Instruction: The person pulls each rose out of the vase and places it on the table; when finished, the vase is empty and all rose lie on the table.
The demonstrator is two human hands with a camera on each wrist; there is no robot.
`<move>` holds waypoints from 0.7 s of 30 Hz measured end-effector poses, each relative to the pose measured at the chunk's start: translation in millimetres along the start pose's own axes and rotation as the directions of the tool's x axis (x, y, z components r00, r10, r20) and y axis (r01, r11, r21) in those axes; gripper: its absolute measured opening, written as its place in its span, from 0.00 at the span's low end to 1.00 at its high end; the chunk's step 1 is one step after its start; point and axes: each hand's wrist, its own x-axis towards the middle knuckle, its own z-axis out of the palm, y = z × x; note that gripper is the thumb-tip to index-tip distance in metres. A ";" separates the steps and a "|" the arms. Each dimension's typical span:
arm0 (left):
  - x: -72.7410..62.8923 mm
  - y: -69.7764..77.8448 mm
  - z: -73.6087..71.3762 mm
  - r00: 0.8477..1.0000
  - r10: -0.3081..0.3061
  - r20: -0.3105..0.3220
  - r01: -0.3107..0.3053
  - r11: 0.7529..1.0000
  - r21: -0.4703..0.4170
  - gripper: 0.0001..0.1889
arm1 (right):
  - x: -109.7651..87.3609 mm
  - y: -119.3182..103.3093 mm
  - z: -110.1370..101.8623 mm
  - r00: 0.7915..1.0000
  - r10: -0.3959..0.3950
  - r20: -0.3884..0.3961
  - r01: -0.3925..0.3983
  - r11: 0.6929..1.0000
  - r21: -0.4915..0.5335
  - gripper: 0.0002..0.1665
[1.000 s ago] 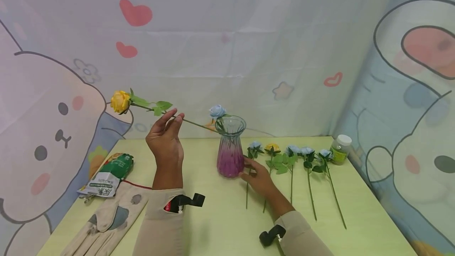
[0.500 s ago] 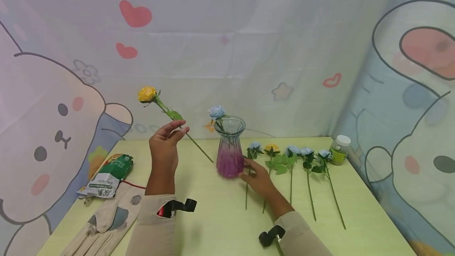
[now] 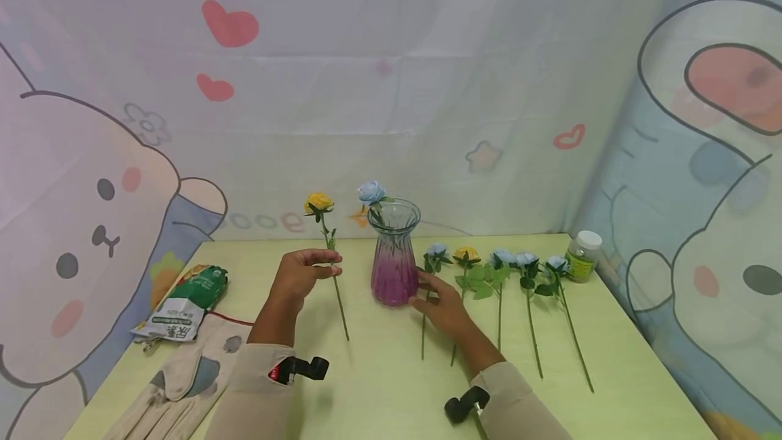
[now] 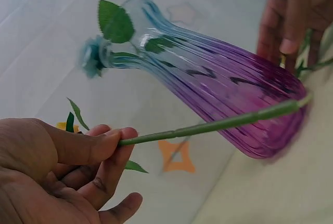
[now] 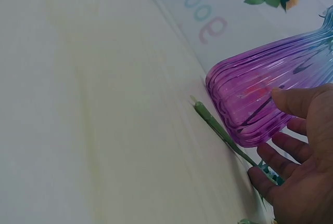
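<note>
Between thumb and fingers, my left hand (image 3: 301,274) pinches the stem of a yellow rose (image 3: 318,203), held nearly upright to the left of the vase. The stem (image 4: 208,127) crosses in front of the vase in the left wrist view, its lower end pointing down. A glass vase (image 3: 394,267), clear at the neck and purple below, stands on the table. One blue rose (image 3: 371,193) leans out over its rim. My right hand (image 3: 444,305) is at the vase's lower right side, thumb and fingers loosely spread against the glass in the right wrist view.
Right of the vase lie several blue roses (image 3: 525,260) and one yellow rose (image 3: 466,254), stems toward me. A white-capped jar (image 3: 584,257) stands at the back right. On the left are a green-and-white packet (image 3: 186,304) and a work glove (image 3: 183,382).
My left hand has swung the yellow rose from nearly level, stem toward the vase mouth, to nearly upright. It has moved down and right. The right hand and vase have stayed put.
</note>
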 end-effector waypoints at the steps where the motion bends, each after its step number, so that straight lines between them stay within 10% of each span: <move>1: 0.4 -3.4 1.9 1.000 -0.003 0.012 0.002 1.000 0.014 0.15 | 0.4 0.2 -0.3 1.000 -0.001 0.002 0.001 1.000 -0.004 0.37; 21: 6.0 -63.0 24.8 0.988 -0.015 0.152 -0.001 0.994 0.105 0.13 | -0.6 -2.3 -1.4 1.000 -0.010 0.000 0.010 1.000 0.002 0.37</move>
